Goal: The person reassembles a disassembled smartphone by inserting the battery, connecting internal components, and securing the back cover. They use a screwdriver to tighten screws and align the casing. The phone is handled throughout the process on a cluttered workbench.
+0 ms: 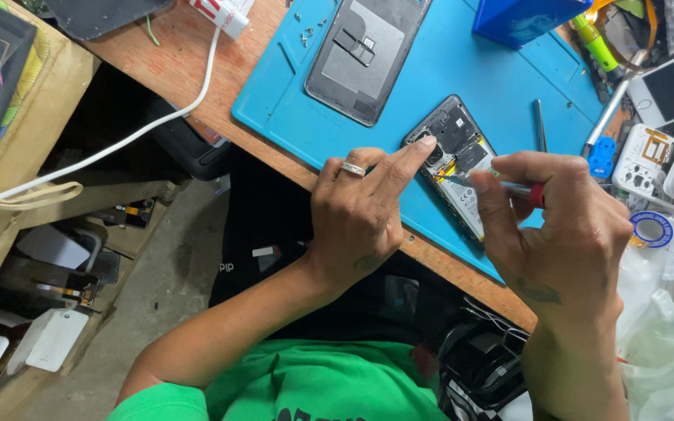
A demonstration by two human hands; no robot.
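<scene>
While the left hand (pixel 356 214) reaches in from the near edge of the bench, its forefinger stretches out straight and presses on the top corner of the opened phone (pixel 455 160), beside the camera part; the other fingers curl loosely under, one of them wearing a silver ring (pixel 352 168), and they grasp nothing. The right hand (pixel 563 234) comes in from the right with its wrist bent, fingers and thumb pinched around a small screwdriver with a red collar (pixel 520 189). The thin tip of this tool lies across the phone's inner boards, pointing left toward the left forefinger.

The opened phone lies tilted on a blue work mat (pixel 462 70), close to the mat's near edge, its back off and its dark boards and pale battery showing; the right hand covers its lower end. Farther up the mat lies a separate grey back cover (pixel 364 54), well apart from the phone. A slim metal tool (pixel 539 125) rests on the mat just right of the phone, and a blue box (pixel 520 17) stands at the mat's far side. A white cable (pixel 142 129) runs over the wooden bench's left edge. A roll of tape (pixel 652 229) sits right of the right hand, among clutter.
</scene>
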